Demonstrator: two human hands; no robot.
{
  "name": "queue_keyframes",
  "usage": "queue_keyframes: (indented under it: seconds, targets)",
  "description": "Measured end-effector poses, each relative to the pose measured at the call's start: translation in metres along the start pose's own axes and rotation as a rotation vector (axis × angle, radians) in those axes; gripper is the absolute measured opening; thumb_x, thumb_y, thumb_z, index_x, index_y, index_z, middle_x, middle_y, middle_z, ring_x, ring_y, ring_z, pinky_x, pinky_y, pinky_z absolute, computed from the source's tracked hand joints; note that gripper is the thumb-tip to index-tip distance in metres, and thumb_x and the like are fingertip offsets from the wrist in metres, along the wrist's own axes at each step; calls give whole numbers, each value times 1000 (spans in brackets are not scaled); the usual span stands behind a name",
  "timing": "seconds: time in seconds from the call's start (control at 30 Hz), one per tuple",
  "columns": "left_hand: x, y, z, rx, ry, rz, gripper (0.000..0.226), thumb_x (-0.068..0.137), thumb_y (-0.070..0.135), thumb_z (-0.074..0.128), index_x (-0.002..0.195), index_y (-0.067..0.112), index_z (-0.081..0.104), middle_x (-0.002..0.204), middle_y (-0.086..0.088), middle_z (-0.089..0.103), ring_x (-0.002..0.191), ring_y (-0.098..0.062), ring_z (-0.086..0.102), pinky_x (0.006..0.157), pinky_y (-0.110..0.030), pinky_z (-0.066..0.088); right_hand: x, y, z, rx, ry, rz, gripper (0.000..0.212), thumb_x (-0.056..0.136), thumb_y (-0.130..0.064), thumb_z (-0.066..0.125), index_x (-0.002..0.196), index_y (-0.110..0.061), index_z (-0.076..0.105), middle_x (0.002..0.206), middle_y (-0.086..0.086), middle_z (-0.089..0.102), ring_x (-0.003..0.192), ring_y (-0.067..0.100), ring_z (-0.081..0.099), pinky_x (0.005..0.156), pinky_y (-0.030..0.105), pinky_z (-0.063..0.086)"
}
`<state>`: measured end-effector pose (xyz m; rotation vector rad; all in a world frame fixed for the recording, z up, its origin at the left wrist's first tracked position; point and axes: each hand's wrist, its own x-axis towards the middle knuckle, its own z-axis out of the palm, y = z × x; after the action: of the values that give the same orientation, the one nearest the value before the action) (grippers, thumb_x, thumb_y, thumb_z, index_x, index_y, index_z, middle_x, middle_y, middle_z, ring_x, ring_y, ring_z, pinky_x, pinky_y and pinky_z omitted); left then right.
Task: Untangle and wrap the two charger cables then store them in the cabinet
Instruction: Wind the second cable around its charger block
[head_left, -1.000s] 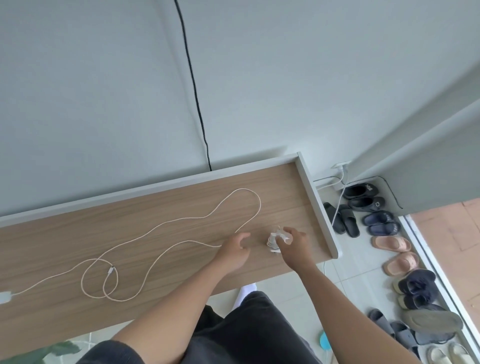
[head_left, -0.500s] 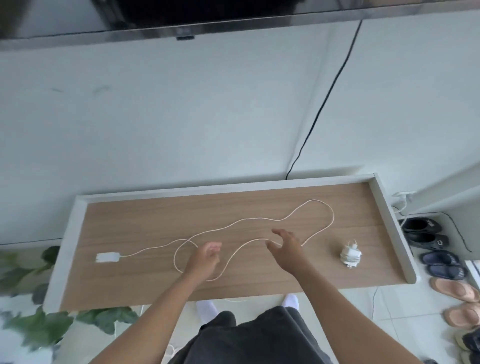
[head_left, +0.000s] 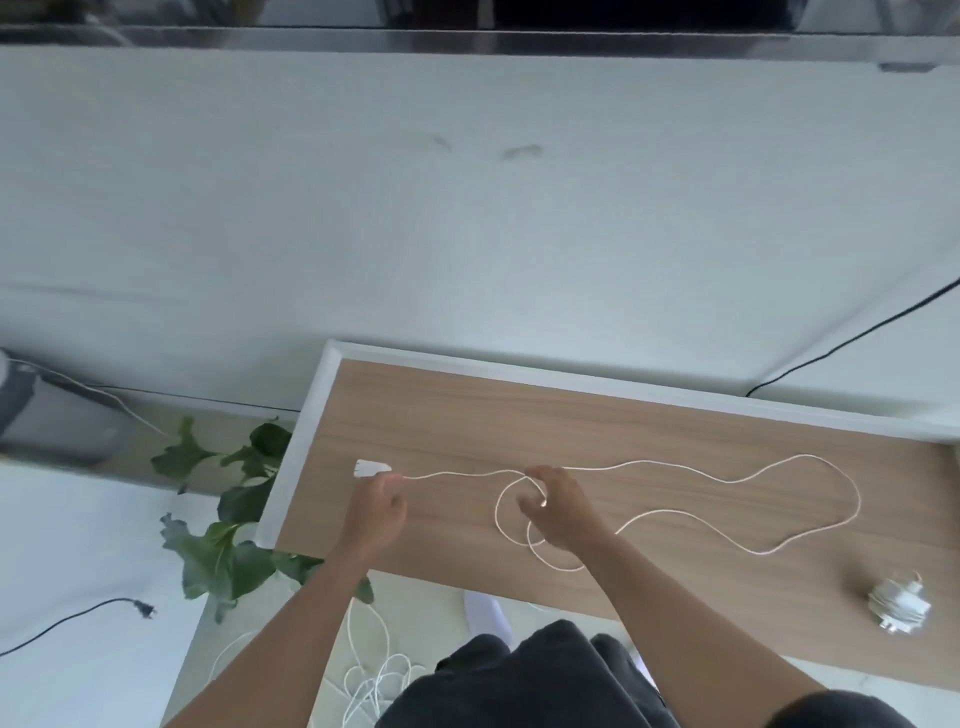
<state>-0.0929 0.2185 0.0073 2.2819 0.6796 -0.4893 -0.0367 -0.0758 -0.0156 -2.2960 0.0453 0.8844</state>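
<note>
Cable (head_left: 727, 480) looped, wrapped charger (head_left: 898, 605) near (plant (head_left: 228, 556) leftward)

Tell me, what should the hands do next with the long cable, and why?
Probably pick up the plug with the left hand: the cable lies loose and looped under the right hand, and the other charger is already wrapped.

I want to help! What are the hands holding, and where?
Right hand seems to pinch the white cable at its crossed loop. Left hand by its plug: grip cannot be told.
</note>
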Motion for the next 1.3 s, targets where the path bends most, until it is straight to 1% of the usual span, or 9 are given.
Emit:
queue_keyframes:
  seconds: [0.3,0.4,0.5,0.6,0.73,0.87,0.97,1.1,1.3]
  targets:
    - [41,-59,-17,243,-39,45,68,107,13,61,169,21,34,179,-12,22,166,-35,17,132,-50,18,40,-37,66,-248,-72,-13,72,99,-36,64,166,-31,38,166,-4,38,149,26,51,117,40,46]
    - [49,-69,-19,232,-50,98,65,106,8,61,166,24,42,172,-11,32,158,-32,34,126,-45,34,41,-43,72,-279,-59,33,65,100,-28,63,162,-30,42,152,1,44,135,30,58,107,43,53]
    - [55,-72,-18,233,-35,100,62,104,4,64,159,28,52,156,-6,40,135,-28,58,110,-41,51,47,-35,77,-223,-78,53,58,98,-18,64,155,-25,55,139,7,49,132,33,57,109,47,53]
    - [62,-72,-17,227,-39,72,54,102,6,69,150,30,63,137,-5,51,118,-30,64,100,-40,54,47,-24,76,-232,-98,38,42,99,-17,66,140,-25,70,128,4,56,129,30,60,109,41,51]
    - [64,-67,-11,257,-72,57,39,104,25,72,144,25,69,133,-10,62,115,-32,64,96,-43,54,34,-24,62,-207,-48,-11,21,104,-27,64,113,-30,83,107,-2,58,120,26,61,103,34,48]
    - [54,-55,-7,78,-122,117,24,99,35,71,122,26,73,109,3,72,97,-26,68,82,-40,55,19,-30,43,-266,-48,-13,24,107,-39,61,122,-34,79,126,2,65,129,28,49,110,42,45]
    - [43,-32,-10,7,-158,156,19,95,37,76,113,32,75,94,11,77,86,-14,72,79,-39,58,6,-33,31,-269,-34,-9,38,106,-45,62,142,-35,65,144,-1,59,140,29,43,115,46,43]
    - [19,6,-17,-88,-227,219,30,92,37,81,121,42,75,99,22,79,87,9,71,70,-11,51,-13,-49,11,-172,163,-139,63,103,-36,67,159,-22,42,159,-1,45,143,30,40,122,49,37]
    - [-17,41,-23,-299,-290,279,33,95,39,81,127,42,74,111,23,82,99,5,76,86,-21,56,-40,-71,-28,-122,214,-375,53,108,-35,63,158,-31,46,159,-12,52,152,19,35,127,39,32]
